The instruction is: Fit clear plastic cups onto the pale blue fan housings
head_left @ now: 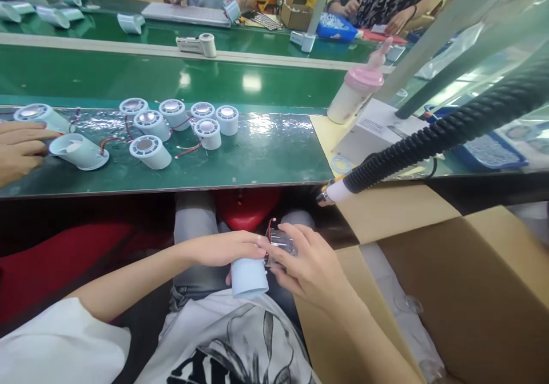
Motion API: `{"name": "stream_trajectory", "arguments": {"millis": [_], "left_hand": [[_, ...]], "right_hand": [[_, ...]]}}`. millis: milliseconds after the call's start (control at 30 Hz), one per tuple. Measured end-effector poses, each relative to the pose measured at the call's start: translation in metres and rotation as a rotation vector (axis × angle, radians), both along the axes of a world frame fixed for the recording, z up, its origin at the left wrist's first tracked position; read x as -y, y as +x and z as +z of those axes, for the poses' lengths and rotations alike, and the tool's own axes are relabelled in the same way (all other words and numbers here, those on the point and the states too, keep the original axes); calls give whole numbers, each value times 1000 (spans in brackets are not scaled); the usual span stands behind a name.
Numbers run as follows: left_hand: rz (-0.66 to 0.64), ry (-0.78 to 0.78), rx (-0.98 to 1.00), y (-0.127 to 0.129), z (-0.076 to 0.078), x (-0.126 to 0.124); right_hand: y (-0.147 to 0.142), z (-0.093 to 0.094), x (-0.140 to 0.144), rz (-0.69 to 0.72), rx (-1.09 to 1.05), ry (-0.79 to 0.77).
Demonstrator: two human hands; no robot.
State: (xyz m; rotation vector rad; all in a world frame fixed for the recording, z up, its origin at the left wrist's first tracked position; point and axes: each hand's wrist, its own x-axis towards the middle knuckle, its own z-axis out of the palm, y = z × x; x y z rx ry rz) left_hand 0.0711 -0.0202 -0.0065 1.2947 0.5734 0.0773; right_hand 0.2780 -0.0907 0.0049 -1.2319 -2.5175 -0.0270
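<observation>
**A:** Right in the lap, a pale blue plastic cylinder housing point(249, 277), upright, with a shiny silver motor part point(281, 242) and thin red wires at its top end.

**B:** And the grip?

**A:** Left hand point(223, 248) lies over the top, fingers curled narrow, fingertips touching the housing's upper rim. Right hand point(311, 266) wraps in from the other side, thumb and forefinger pinched on the silver part, the housing hanging just below those fingertips.

**B:** Beyond the hands?

**A:** Just right of the right hand, an open brown cardboard box point(472, 269). Above the fingers, a black ribbed hose with a white nozzle point(429, 138). Further up on the green bench top point(266, 155), a cluster of similar pale blue round housings point(171, 123) with red wires.

**B:** Anyone else?

**A:** Another person's hand point(17, 149) at far left, touching one of those housings.
</observation>
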Motion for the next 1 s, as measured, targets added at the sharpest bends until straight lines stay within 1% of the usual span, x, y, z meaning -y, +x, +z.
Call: {"name": "stream_trajectory", "arguments": {"millis": [67,100,133,200,267,300,333,433,500,600,667,767,833,900,1000], "left_hand": [[-4,-15,-80,4,-1,1],[-4,32,-117,5,-1,2],[-8,125,-145,5,0,3],[-26,404,-180,5,3,6],[-26,657,-223,3,6,9],[-12,728,-255,2,8,10],[14,759,-283,1,8,12],[135,721,-274,-1,9,14],[225,687,-223,-2,6,14],[354,645,-160,-1,0,16],[417,597,-130,0,-5,18],[444,541,-83,1,-13,20],[445,540,-41,1,-18,19],[437,591,4,0,-23,18],[385,726,24,0,-28,15]], "right_hand": [[-4,-2,0,-46,38,-22],[-6,-3,0,-78,52,-34],[-7,-4,-1,-111,70,-46],[-10,-7,-3,-164,109,-79],[-11,-10,-5,-176,117,-148],[-11,-10,-6,-165,93,-199],[-10,-11,-6,-148,48,-260],[-7,-8,-6,-117,-182,-470],[-6,-5,-6,-150,-365,-571],[-6,-3,-4,-242,-564,-597],[-7,-3,-3,-271,-596,-594],[-8,-3,-1,-267,-580,-592],[-7,-2,1,-277,-619,-617],[-6,-1,2,-302,-714,-675],[-4,1,2,-363,-870,-746]]}}
